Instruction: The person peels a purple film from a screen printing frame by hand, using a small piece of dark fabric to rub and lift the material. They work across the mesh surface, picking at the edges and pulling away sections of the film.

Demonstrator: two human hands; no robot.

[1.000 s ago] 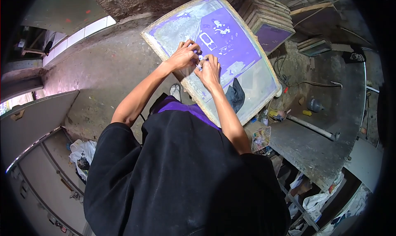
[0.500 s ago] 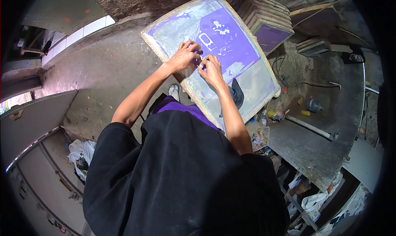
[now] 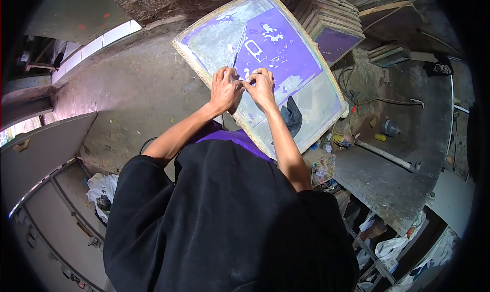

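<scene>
Screen frame point(image 3: 191, 62): it is seen tilted up off the floor point(image 3: 127, 92), its near edge propped against the person's legs, its purple mesh point(image 3: 293, 52) facing up. Both hands are laid on it near the middle of that near side.

And there is the change. The left hand point(image 3: 224, 90) is brought down the mesh and in beside the right hand point(image 3: 261, 87); a second ago it was higher up, by the small white outline in the purple. The fingertips point(image 3: 240, 80) of the two hands are now set tip to tip on one spot. Both hands are drawn in narrow, fingers curled and pressed to the mesh. The small pale scrap seen between them earlier is no longer made out, and whether anything is pinched cannot be told.

As a judgement, the work is now gathered onto this single spot, with two hands used rather than one.

The frame itself is also shifted a little: its far corner is now closer to the top of the view than before. A pale line now runs up the mesh from the fingertips; tape or crease, it cannot be said.

The dark cloth point(image 3: 292, 115) lies on the mesh by the right forearm, as before. The stack of frames point(image 3: 332, 21) is unmoved beyond the far edge.
</scene>
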